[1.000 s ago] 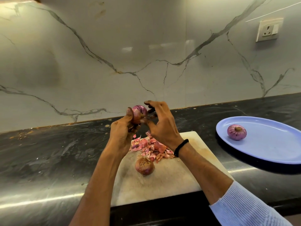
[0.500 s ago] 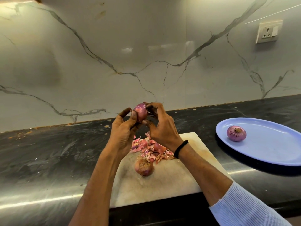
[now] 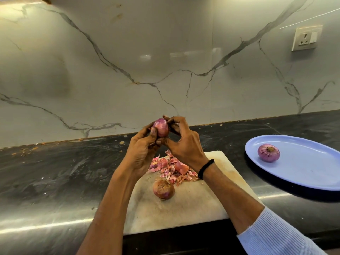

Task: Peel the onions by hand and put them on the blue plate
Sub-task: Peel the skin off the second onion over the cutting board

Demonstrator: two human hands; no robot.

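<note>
Both hands are holding a small, round purple onion (image 3: 161, 128) up above the white cutting board (image 3: 185, 205). The left hand (image 3: 141, 150) is curling its grip around it, and the right hand (image 3: 184, 142) is pinching its top. A peeled purple onion (image 3: 268, 152) is sitting on the oval blue plate (image 3: 309, 168) near the right edge of the black counter (image 3: 55, 173). An unpeeled brown onion (image 3: 163, 189) is lying on the board by pink peels (image 3: 173, 169).

A home kitchen: marble backsplash (image 3: 165, 52), wall socket (image 3: 306, 38) upper right, dark desk (image 3: 55, 172) with cutting board (image 3: 184, 208).

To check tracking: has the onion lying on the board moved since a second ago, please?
No: the onion keeps its spot on the cutting board, beside the peels.
</note>
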